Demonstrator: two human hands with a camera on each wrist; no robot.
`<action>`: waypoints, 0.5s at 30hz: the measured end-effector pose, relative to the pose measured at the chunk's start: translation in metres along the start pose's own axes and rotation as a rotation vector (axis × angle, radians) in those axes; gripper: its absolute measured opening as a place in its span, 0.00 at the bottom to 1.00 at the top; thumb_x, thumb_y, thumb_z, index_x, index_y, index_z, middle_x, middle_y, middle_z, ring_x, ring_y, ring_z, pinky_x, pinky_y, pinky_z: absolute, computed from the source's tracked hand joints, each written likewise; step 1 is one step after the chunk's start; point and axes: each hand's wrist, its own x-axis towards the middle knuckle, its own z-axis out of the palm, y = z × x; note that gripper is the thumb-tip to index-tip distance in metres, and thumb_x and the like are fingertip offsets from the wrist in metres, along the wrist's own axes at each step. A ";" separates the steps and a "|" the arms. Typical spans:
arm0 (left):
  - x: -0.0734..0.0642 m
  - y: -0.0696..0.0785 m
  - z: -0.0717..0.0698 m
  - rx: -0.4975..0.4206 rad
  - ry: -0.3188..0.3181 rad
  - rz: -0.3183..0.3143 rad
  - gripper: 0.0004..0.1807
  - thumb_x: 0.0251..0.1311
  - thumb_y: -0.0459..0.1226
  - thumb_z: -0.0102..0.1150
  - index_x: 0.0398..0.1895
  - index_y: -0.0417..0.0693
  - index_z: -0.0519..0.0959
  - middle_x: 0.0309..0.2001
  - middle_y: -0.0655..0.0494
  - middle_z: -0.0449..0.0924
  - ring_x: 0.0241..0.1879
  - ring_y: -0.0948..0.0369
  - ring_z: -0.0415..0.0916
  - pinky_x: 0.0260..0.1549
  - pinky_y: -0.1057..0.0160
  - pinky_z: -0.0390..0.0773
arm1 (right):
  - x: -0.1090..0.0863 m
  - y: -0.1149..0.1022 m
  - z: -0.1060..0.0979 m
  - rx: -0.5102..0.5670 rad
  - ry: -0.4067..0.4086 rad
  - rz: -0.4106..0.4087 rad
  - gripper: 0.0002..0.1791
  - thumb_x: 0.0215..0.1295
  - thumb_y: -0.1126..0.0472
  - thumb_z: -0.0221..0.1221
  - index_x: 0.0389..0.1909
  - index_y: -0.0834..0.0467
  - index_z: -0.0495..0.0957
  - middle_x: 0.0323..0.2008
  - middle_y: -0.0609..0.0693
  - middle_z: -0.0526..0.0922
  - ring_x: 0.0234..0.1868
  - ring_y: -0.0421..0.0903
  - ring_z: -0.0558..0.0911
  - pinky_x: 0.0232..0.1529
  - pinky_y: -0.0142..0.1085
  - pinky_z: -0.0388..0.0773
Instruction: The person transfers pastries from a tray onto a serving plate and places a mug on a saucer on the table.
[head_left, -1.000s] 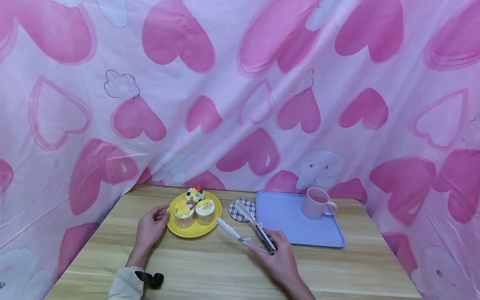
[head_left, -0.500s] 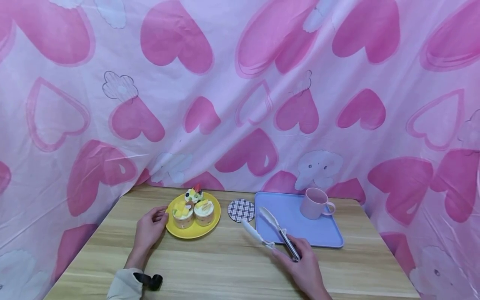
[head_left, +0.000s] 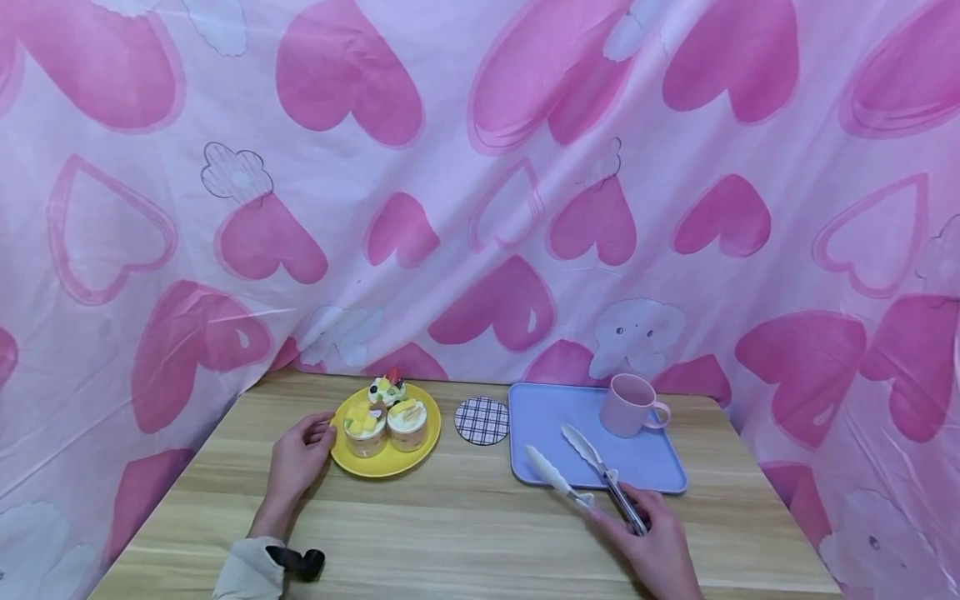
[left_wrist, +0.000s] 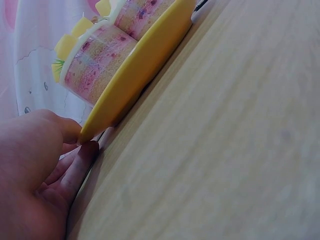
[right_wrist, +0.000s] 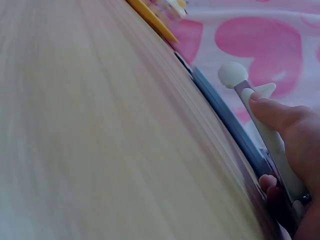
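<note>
A: ok so what's each hand got right now?

B: left hand (head_left: pixel 294 462) pinches the left rim of a round, glossy yellow plate (head_left: pixel 382 468) on the light wooden table (head_left: pixel 435 542). Right hand (head_left: pixel 654 537) has its fingers curled round silver metal tongs (head_left: pixel 622 500) with white tips, spread apart, nothing between them

A: tips touching anything?

B: they're over the near side of the rectangular periwinkle-blue tray (head_left: pixel 540 408), but can't tell from this angle if they touch it

A: how far along, you reckon?

B: decent chunk done imo: two clear cups of fruit-topped cake (head_left: pixel 365 437) and a strawberry-topped cream dessert (head_left: pixel 387 390) are on the plate, a pale pink mug (head_left: pixel 628 407) stands on the tray, and a round black-and-white checked coaster (head_left: pixel 482 420) lies between plate and tray. What's left, I'd say: tongs not set down yet, plate not let go
</note>
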 end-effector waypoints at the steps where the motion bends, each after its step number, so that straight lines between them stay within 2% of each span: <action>1: 0.000 0.000 0.000 -0.002 -0.003 -0.001 0.20 0.71 0.44 0.56 0.63 0.49 0.77 0.54 0.45 0.83 0.53 0.52 0.81 0.47 0.60 0.86 | 0.000 0.002 -0.003 -0.005 -0.011 0.019 0.51 0.43 0.23 0.66 0.65 0.49 0.76 0.54 0.50 0.79 0.49 0.48 0.75 0.45 0.34 0.73; 4: 0.000 0.000 0.000 0.002 -0.006 -0.012 0.21 0.71 0.45 0.56 0.63 0.50 0.77 0.54 0.46 0.83 0.53 0.52 0.81 0.48 0.60 0.86 | -0.001 0.006 -0.013 -0.018 -0.041 0.079 0.54 0.42 0.21 0.65 0.67 0.51 0.74 0.57 0.54 0.78 0.50 0.51 0.75 0.47 0.38 0.76; 8: -0.001 0.000 0.000 0.003 -0.002 -0.011 0.20 0.71 0.45 0.56 0.63 0.51 0.77 0.54 0.46 0.83 0.53 0.52 0.81 0.48 0.60 0.86 | -0.003 0.016 -0.026 -0.048 -0.035 0.117 0.57 0.40 0.20 0.65 0.68 0.53 0.73 0.61 0.59 0.76 0.55 0.55 0.76 0.53 0.46 0.76; 15: -0.001 0.000 0.001 0.009 0.007 -0.018 0.20 0.71 0.43 0.57 0.63 0.50 0.77 0.54 0.46 0.83 0.53 0.53 0.81 0.48 0.61 0.86 | -0.007 0.032 -0.042 -0.074 -0.024 0.168 0.59 0.40 0.21 0.67 0.69 0.53 0.72 0.62 0.61 0.74 0.54 0.55 0.74 0.45 0.39 0.73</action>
